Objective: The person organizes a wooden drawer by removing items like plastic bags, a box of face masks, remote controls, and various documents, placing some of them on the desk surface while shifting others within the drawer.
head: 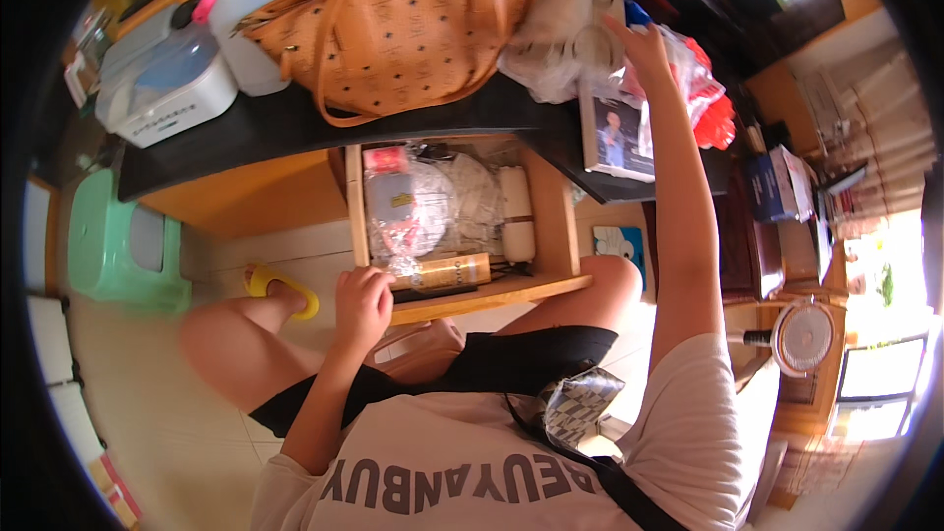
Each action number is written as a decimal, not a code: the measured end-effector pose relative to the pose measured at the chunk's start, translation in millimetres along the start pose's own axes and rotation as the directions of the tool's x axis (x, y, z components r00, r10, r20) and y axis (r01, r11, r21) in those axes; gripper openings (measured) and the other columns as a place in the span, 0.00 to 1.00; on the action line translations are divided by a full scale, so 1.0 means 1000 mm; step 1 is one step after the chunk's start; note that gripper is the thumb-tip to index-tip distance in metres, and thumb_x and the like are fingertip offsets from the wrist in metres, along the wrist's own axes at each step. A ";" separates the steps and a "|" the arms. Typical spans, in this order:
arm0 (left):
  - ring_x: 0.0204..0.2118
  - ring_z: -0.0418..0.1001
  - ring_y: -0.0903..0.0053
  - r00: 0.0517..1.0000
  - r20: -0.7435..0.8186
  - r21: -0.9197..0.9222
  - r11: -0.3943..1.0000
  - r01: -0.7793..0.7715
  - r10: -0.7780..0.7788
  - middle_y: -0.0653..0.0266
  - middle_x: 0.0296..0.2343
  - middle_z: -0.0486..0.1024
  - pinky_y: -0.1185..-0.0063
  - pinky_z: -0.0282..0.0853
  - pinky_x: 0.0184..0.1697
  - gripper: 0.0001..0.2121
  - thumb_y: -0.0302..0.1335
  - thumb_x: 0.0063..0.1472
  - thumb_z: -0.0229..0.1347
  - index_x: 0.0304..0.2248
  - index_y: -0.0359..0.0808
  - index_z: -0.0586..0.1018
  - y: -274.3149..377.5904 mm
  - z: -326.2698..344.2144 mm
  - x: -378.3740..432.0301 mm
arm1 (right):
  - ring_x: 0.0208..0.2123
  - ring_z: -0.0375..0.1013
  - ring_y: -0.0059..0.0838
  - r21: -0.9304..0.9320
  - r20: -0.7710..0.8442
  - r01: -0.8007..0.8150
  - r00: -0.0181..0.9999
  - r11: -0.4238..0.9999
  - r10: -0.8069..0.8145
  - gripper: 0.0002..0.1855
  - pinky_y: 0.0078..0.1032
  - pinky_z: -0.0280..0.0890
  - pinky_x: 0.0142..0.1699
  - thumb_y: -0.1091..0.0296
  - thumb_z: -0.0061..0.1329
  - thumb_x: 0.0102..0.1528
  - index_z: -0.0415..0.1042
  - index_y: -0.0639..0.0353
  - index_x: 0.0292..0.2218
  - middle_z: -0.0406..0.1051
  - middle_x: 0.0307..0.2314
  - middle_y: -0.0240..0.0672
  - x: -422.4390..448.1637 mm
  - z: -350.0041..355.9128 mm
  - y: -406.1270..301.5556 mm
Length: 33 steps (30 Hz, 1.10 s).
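Note:
In front of me an open wooden drawer (461, 301) holds a gold cylindrical tin (446, 272), a white cylindrical object with a dark band (516, 214), a grey flat item (391, 197) and crumpled clear plastic (468, 195). My left hand (365, 300) curls over the drawer's front left corner. Stretched far forward, my right hand (643, 51) is at a blurred beige package with round shapes (599, 37), among plastic bags on the black desktop (472, 112). Whether its fingers grip the package, I cannot tell. Below that hand stands a box with a person's picture (618, 136).
On the desk are a tan handbag (413, 37), a translucent plastic jug (254, 15), a white lidded container (169, 88) and a red plastic bag (714, 118). A green plastic stool (99, 236) stands at left. A small fan (802, 338) is at right.

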<state>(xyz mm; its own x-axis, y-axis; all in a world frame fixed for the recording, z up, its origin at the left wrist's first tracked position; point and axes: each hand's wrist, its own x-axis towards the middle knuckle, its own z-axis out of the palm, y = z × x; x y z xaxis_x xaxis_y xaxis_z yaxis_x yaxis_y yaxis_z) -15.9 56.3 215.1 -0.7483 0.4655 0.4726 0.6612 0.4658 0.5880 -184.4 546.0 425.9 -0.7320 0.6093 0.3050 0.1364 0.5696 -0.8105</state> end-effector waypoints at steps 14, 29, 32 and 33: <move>0.30 0.70 0.65 0.999 -0.011 -0.017 0.999 0.042 -0.042 0.63 0.25 0.73 0.71 0.61 0.33 0.07 0.15 0.46 0.53 0.26 0.35 0.75 -0.005 -0.009 -0.007 | 0.50 0.66 0.45 -0.062 0.751 -0.038 0.656 0.997 0.072 0.40 0.33 0.60 0.54 0.48 0.53 0.52 0.54 0.66 0.56 0.65 0.48 0.53 -0.295 0.147 0.082; 0.29 0.70 0.66 0.999 -0.025 0.001 1.000 0.022 -0.022 0.63 0.24 0.72 0.72 0.61 0.33 0.06 0.16 0.45 0.54 0.25 0.35 0.74 -0.007 -0.006 -0.007 | 0.44 0.68 0.37 0.074 0.613 -0.365 0.751 0.928 0.246 0.51 0.29 0.64 0.48 0.45 0.65 0.34 0.58 0.77 0.48 0.67 0.41 0.52 -0.328 0.251 0.073; 0.30 0.70 0.66 1.000 -0.004 0.020 0.999 0.027 -0.027 0.63 0.25 0.72 0.71 0.61 0.34 0.08 0.16 0.44 0.54 0.26 0.36 0.74 -0.007 -0.004 -0.009 | 0.36 0.70 0.34 0.179 0.623 -0.295 0.772 0.938 0.124 0.38 0.28 0.66 0.42 0.59 0.63 0.40 0.59 0.72 0.46 0.70 0.35 0.46 -0.323 0.240 0.051; 0.31 0.70 0.67 1.000 0.000 0.021 1.000 0.020 -0.020 0.63 0.26 0.72 0.71 0.61 0.34 0.08 0.16 0.43 0.54 0.26 0.36 0.74 -0.007 -0.003 -0.005 | 0.34 0.70 0.31 0.235 0.616 -0.387 0.769 0.892 0.171 0.34 0.27 0.67 0.40 0.63 0.61 0.42 0.60 0.71 0.45 0.70 0.34 0.42 -0.320 0.231 0.042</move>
<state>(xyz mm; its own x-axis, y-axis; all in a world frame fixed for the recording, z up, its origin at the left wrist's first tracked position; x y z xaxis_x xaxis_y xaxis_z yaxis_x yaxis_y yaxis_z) -16.9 48.7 210.5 -0.7613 0.4562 0.4608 0.6472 0.4905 0.5836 -98.6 247.8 179.1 -0.9506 0.2261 -0.2125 0.2481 0.1422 -0.9583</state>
